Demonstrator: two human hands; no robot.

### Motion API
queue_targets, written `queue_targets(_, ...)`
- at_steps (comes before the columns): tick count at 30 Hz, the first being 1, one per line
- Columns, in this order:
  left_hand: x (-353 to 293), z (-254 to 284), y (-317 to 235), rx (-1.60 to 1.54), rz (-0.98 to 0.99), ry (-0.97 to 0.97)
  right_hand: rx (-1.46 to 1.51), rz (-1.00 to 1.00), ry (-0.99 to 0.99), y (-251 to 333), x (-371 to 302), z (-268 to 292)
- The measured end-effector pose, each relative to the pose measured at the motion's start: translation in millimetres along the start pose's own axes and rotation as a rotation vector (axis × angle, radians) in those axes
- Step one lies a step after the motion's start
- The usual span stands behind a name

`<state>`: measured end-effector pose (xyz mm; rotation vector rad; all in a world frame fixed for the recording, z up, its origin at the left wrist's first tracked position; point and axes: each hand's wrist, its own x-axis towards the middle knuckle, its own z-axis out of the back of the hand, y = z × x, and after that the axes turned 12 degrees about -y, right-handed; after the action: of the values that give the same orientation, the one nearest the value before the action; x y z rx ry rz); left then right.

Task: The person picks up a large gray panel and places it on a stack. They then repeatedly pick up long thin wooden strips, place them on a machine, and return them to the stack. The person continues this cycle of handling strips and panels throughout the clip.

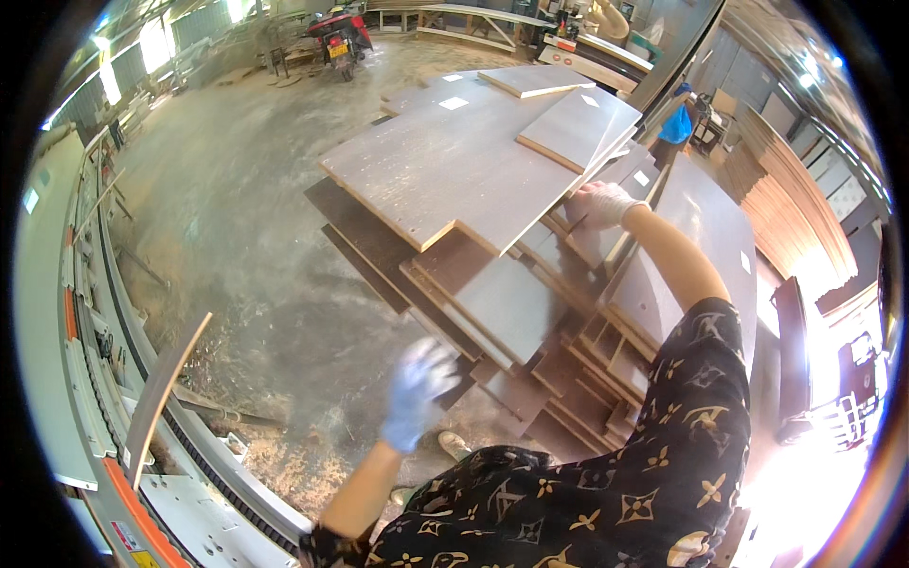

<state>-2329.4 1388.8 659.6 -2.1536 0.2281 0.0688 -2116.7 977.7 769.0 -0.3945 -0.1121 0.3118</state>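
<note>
Right hand (606, 204): pale glove, fingers curled at the right edge of the large board (417, 175); firm grip or just resting, can't tell. Left hand (421, 383): blue-white glove, blurred, fingers loosely apart, nothing seen in it; it's off the boards' near left side.

Large board is brown-faced, pale cut edges, notched near corner; lies left of and beyond the right hand, on top of a pile. Smaller board (578, 133) sits on it, just beyond the right hand. Grey board (507, 308) lower in the pile, between the two hands. Long board (696, 222) right of the right hand.

Labels: white label (454, 102) on the large board, well beyond the right hand; white tag (589, 100) on the smaller board; white sticker (641, 177) on a board just right of the right hand; white patch (745, 262) on the long board. All too small to make out.

Left of the left hand: machine (199, 521) with orange strip (147, 530) and a red-white decal (123, 535). Far beyond both hands: red motorbike (341, 40), yellow plate (337, 47).
</note>
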Motion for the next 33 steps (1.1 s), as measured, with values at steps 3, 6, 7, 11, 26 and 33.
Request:
queue_targets(3, 71.0, -99.6, 34.8, 0.138, 0.349, 0.268, 0.050, 0.102, -0.039, -26.0, 8.7, -31.1)
queue_targets(6, 138.4, -170.7, 74.5, 0.020, 0.526, 0.150, 0.202, 0.174, -0.128, -7.7, 23.5, -13.6)
queue_targets(7, 164.1, -184.7, 94.3, -0.004, 0.581, 0.123, 0.228, 0.150, -0.131, -1.6, 25.1, -10.3)
queue_targets(11, 191.4, -248.7, 121.1, 0.039, 0.610, -0.085, 0.279, 0.099, -0.167, -15.8, 7.2, -24.9)
queue_targets(26, -0.1, -71.7, 32.4, -0.008, 0.335, -0.243, 0.498, 0.649, -0.089, 119.0, -5.2, 37.9)
queue_targets(33, -40.7, -1.8, 84.4, -0.296, -0.020, -0.655, 0.634, 0.511, 0.294, 176.1, 9.7, 70.2)
